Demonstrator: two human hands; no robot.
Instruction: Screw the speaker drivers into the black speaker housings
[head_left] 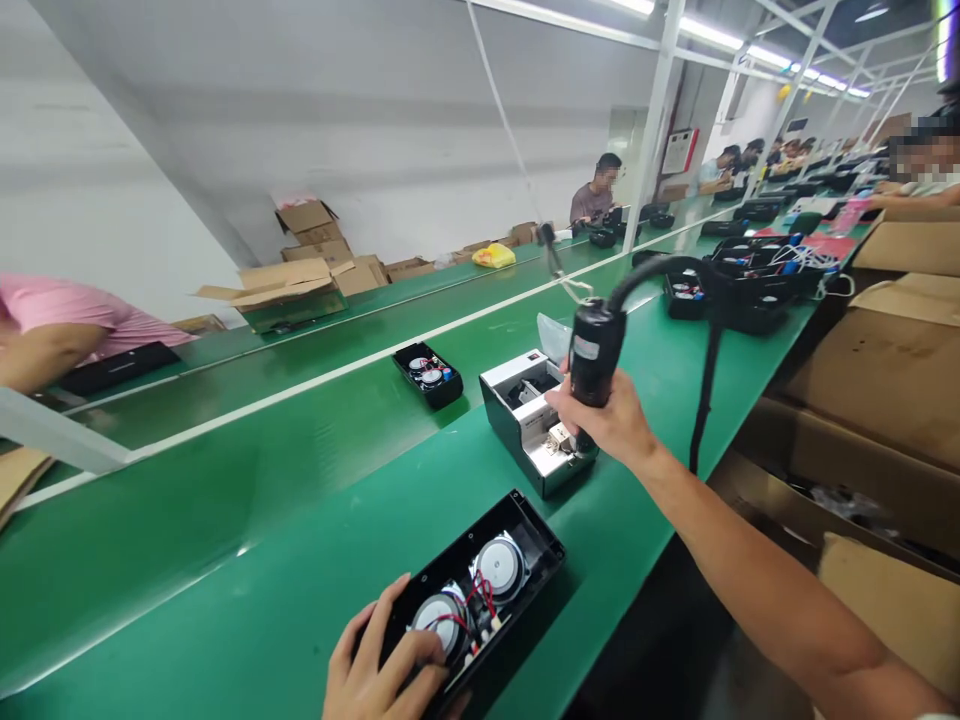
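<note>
The long green conveyor desk (187, 560) runs ahead, edged by a white rail. On it sit an open black speaker housing (480, 590), a white-and-metal benchtop machine (525, 430), a smaller black speaker case (427, 375), and further black cases (750, 285).

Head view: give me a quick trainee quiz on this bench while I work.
1. What does the right hand grip: A) a cardboard box, B) an electric screwdriver, or C) a speaker?
2. True or false: the left hand touches the black case.
3. How many round speakers show in that case?

Key: 1 B; 2 true; 3 two.
</note>
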